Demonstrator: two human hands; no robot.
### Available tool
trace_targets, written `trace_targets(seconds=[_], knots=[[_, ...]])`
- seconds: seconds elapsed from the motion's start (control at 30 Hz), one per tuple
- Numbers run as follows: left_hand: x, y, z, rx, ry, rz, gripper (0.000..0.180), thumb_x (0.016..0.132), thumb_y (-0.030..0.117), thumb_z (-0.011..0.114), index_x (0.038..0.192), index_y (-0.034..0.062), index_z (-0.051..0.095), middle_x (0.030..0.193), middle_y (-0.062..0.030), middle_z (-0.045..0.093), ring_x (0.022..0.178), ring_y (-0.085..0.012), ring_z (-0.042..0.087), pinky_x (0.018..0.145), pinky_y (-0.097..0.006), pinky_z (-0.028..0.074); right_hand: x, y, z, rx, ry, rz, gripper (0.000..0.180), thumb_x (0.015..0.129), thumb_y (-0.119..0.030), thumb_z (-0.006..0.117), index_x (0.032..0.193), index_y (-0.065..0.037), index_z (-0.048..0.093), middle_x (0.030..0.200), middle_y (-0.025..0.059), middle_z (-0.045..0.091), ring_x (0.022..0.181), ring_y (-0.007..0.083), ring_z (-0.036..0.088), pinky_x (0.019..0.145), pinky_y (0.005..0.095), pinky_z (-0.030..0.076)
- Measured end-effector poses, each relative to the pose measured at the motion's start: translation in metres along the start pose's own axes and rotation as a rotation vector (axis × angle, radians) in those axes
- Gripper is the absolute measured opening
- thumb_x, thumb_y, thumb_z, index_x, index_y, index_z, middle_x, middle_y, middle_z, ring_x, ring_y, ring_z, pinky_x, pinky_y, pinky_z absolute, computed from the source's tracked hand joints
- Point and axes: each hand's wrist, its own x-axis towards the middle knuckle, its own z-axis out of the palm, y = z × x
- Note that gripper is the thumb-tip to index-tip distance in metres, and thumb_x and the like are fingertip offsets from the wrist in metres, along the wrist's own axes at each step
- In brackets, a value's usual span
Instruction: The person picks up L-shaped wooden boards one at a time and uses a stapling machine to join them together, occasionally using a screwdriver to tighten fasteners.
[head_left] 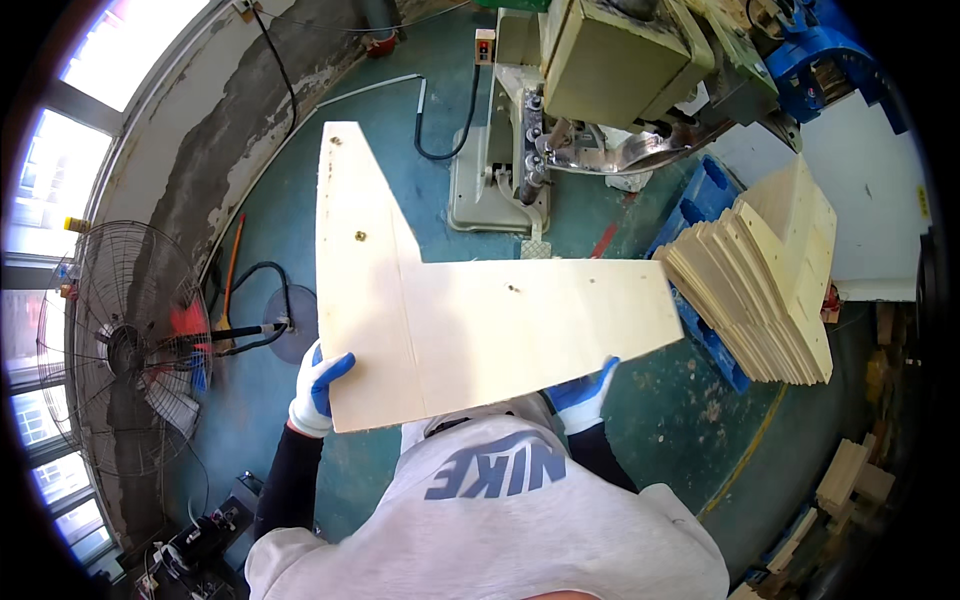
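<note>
A large L-shaped plywood panel (430,320) is held up in front of my body, its face toward me. Small metal fittings or holes dot its upper arm and its right arm. My left hand (318,388), in a white and blue glove, grips the panel's lower left edge with the thumb over the face. My right hand (585,393), gloved alike, holds the lower edge further right; its thumb shows at the edge and the other fingers are partly hidden behind the wood.
A green machine (625,65) stands ahead, its pedestal on the green floor. At the right, a stack of similar plywood panels (765,285) leans on a blue support (705,190). On the left is a wire-caged fan (122,348) by the windows. Wood pieces (845,475) lie at lower right.
</note>
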Motion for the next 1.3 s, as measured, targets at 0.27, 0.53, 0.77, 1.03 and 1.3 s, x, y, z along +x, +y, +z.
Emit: trace_targets(seconds=[0.27,0.53,0.77,1.03,1.3], knots=[[0.055,-0.014,-0.003,0.133,-0.079,-0.103,0.056,0.093,0.012,0.070,0.141,-0.0017,0.046,0.127,-0.0135,0.064,0.112,-0.0234,0.067,0.096,-0.038,0.056,0.022,-0.073,0.010,-0.270,-0.210,-0.146,0.049,0.106,-0.040,0.049,0.137,-0.003,0.056,0.129,0.0112,0.065,0.117,0.0248,0.063,0.098,0.0399,0.051],[0.103,0.008,0.001,0.379,0.091,0.336,0.058,0.098,0.009,0.063,0.149,-0.0046,0.038,0.137,-0.0111,0.056,0.121,-0.0158,0.056,0.106,-0.029,0.044,0.022,-0.051,0.062,-0.183,-0.216,-0.208,0.037,0.104,-0.032,0.055,0.127,-0.004,0.063,0.119,0.0089,0.070,0.106,0.0218,0.068,0.086,0.0347,0.055],[0.130,0.032,0.009,0.496,0.167,0.477,0.052,0.101,0.006,0.058,0.150,-0.0024,0.041,0.133,-0.0068,0.059,0.114,-0.0111,0.057,0.097,-0.025,0.047,0.040,-0.041,0.089,-0.091,-0.271,-0.240,0.039,0.104,-0.027,0.056,0.135,-0.003,0.058,0.132,0.0106,0.065,0.121,0.0252,0.062,0.103,0.0420,0.050],[0.155,0.046,0.010,0.489,0.173,0.538,0.053,0.099,0.006,0.062,0.149,-0.0022,0.044,0.126,-0.0042,0.062,0.103,-0.0074,0.059,0.086,-0.021,0.049,0.059,-0.039,0.104,-0.101,-0.253,-0.245,0.041,0.105,-0.029,0.055,0.136,-0.003,0.056,0.133,0.0106,0.064,0.123,0.0244,0.061,0.105,0.0415,0.048],[0.178,0.067,0.028,0.578,0.175,0.497,0.059,0.097,0.007,0.065,0.151,-0.0006,0.042,0.121,-0.0012,0.063,0.090,-0.0032,0.056,0.073,-0.018,0.045,0.078,-0.043,0.140,-0.091,-0.198,-0.259,0.039,0.104,-0.031,0.057,0.133,-0.005,0.058,0.125,0.0083,0.067,0.112,0.0221,0.067,0.091,0.0378,0.057]])
